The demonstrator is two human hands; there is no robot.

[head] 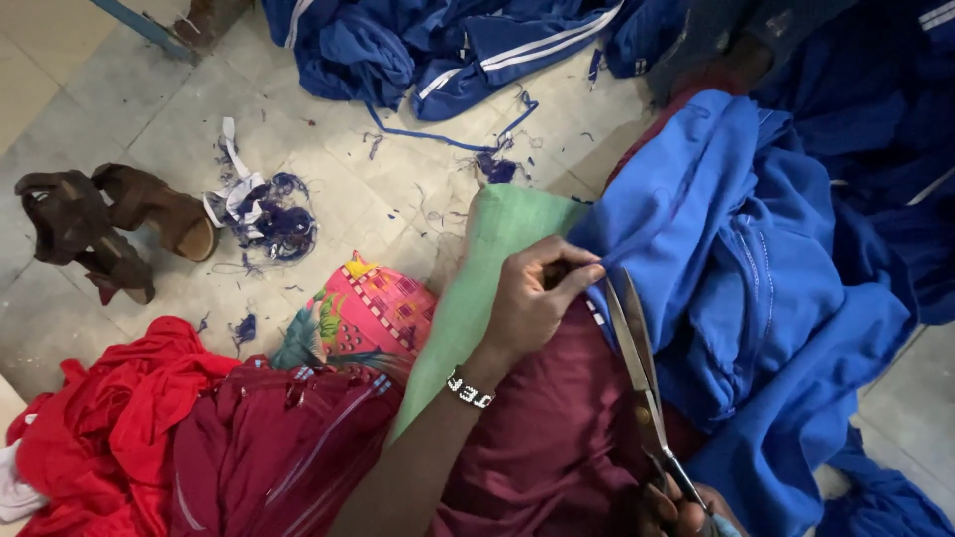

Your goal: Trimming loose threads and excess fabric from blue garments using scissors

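while left hand (537, 298) pinches blue garment (736, 249), right hand (686, 512) clamped on scissors (637, 368), blades open

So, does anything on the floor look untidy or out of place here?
Yes. Blue thread and fabric scraps are scattered over the tiled floor, and a pair of brown sandals lies tipped beside them. The left hand pinches blue cloth near the scissors.
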